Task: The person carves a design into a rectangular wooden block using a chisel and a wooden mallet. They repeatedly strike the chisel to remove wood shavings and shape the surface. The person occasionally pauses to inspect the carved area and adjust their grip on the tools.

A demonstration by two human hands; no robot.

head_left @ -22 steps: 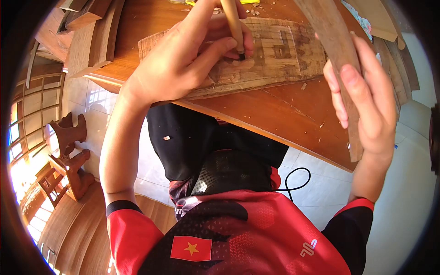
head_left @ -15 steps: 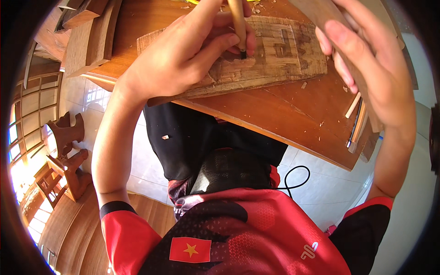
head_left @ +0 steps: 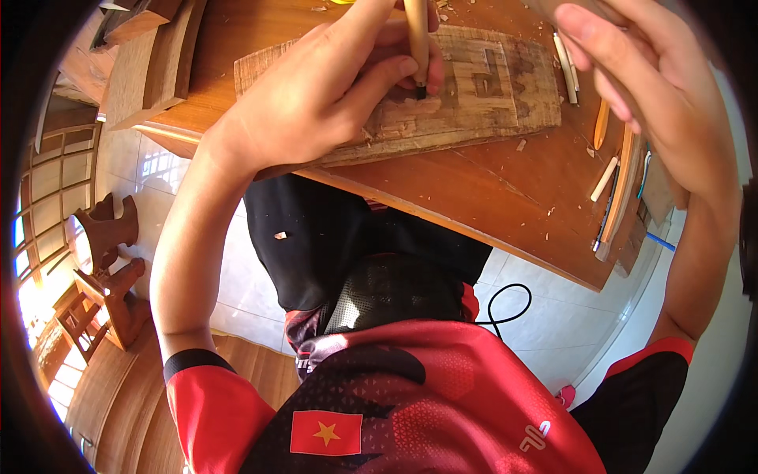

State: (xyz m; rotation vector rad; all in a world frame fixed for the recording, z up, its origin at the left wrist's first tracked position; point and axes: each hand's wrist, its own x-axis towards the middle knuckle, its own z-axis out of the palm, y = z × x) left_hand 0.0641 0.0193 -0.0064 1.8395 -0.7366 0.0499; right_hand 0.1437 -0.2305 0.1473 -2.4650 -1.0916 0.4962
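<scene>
One pale logo (on shirt) shows — left grip pinches chisel, right grip clasps wooden bar.

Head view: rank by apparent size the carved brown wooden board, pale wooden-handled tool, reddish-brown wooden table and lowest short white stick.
Table
Board
Tool, partly hidden by left hand
White stick
</scene>
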